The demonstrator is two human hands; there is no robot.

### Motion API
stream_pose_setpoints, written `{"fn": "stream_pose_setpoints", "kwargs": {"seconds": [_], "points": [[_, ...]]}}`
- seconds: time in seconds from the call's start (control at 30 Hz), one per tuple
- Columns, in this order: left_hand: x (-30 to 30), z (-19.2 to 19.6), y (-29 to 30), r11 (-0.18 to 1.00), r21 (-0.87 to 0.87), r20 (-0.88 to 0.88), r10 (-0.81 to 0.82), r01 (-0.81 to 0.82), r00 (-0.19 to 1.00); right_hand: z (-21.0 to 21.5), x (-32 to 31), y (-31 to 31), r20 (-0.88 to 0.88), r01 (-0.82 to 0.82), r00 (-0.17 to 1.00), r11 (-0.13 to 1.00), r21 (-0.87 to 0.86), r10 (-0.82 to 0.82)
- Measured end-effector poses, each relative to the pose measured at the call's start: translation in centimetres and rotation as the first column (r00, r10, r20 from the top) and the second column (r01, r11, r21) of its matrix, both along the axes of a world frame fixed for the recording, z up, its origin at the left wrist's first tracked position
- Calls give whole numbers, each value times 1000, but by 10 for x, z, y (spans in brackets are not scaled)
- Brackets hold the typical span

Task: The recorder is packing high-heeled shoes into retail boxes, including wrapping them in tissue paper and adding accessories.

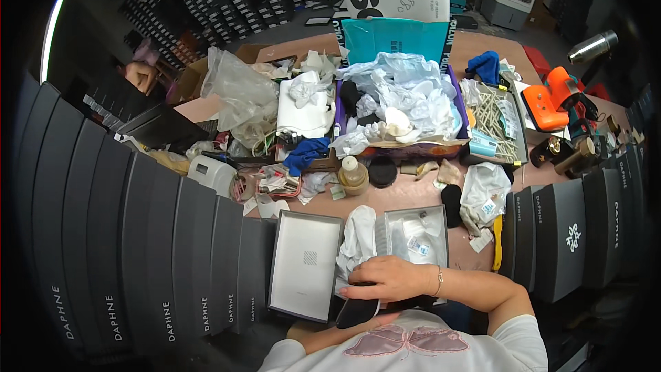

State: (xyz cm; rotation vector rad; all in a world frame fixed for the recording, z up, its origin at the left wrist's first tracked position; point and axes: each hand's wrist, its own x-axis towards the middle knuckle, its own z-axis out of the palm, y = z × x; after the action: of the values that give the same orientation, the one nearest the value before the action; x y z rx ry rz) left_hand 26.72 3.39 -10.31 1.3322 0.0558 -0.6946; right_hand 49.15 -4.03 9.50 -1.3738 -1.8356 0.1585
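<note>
I see a dark flat object [357,312] close to the chest, just under the right hand [391,279], which lies across it with fingers curled over its top edge, touching it. Left hand: hidden, cannot tell its state. White cloth [358,238] just above the right hand's fingers, draped between the open box lid [306,265] to their left and the open box [420,234] behind the hand

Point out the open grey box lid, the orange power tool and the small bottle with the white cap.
open grey box lid [306,265], head view, pale inner face.
orange power tool [547,105], head view, body.
small bottle [352,173], head view, shoulder.
</note>
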Motion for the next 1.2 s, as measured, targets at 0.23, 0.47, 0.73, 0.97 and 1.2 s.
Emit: {"fn": "stream_pose_setpoints", "kwargs": {"seconds": [0.23,0.47,0.73,0.97,1.2], "points": [[106,67,26,432,-608,-370,588,-666,719,-30,197,60,-298,518,727,779,-352,-619],[76,32,30,449,-755,-352,339,-478,873,-111,324,144,544,706,704,529,-471,-456],[37,13,10,438,-672,-616,117,-597,779,-107,364,172,324,744,643,467,-478,-694],[39,5,17,387,-713,-596,105,-585,796,-133,360,198,352,824,520,348,-447,-778],[108,58,54,141,-588,-662,482,-796,574,-60,234,50,-927,581,11,757,-299,-375]]}}
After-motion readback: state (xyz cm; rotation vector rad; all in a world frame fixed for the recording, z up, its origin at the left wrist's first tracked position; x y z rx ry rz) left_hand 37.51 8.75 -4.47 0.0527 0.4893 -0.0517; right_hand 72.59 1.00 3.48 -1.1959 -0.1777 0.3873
